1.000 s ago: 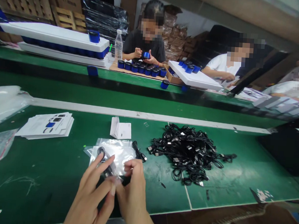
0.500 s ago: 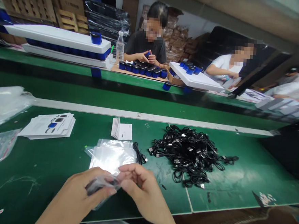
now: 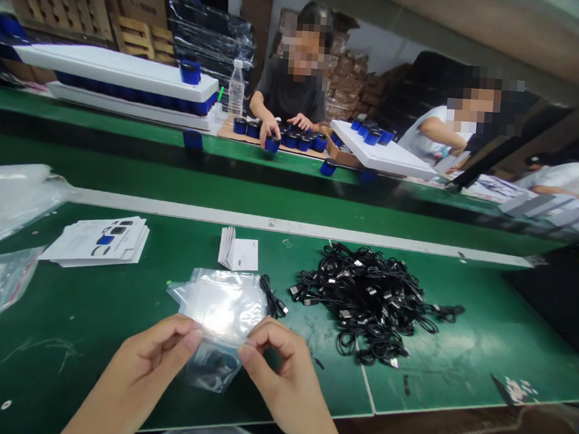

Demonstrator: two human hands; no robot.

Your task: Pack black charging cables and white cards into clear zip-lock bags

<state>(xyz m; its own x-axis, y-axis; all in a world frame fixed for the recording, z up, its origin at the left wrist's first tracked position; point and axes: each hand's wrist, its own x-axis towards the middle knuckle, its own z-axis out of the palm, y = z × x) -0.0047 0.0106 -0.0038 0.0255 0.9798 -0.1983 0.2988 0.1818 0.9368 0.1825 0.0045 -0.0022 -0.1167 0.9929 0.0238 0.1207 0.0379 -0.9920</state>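
Observation:
A clear plastic bag (image 3: 213, 366) with something dark inside hangs between my two hands. My left hand (image 3: 157, 353) pinches its upper left corner between thumb and fingers. On the other side my right hand (image 3: 275, 368) pinches the upper right corner. Just beyond them lies a stack of flat clear bags (image 3: 224, 302), shiny with glare. One coiled black cable (image 3: 272, 298) rests against the right side of that stack. A big heap of black USB cables (image 3: 368, 295) spreads farther right on the green table.
Behind the bags stands a folded white booklet (image 3: 240, 250). Printed sheets (image 3: 102, 242) and plastic bags (image 3: 5, 207) lie at the left. Across a white rail (image 3: 269, 222), a co-worker (image 3: 291, 85) handles blue jars with black lids (image 3: 304, 142). White foam trays (image 3: 125, 76) stand at the back.
My hands have moved apart, and the bag, bunched up before, now hangs spread flat between them. The co-worker opposite has lowered a hand onto a blue jar.

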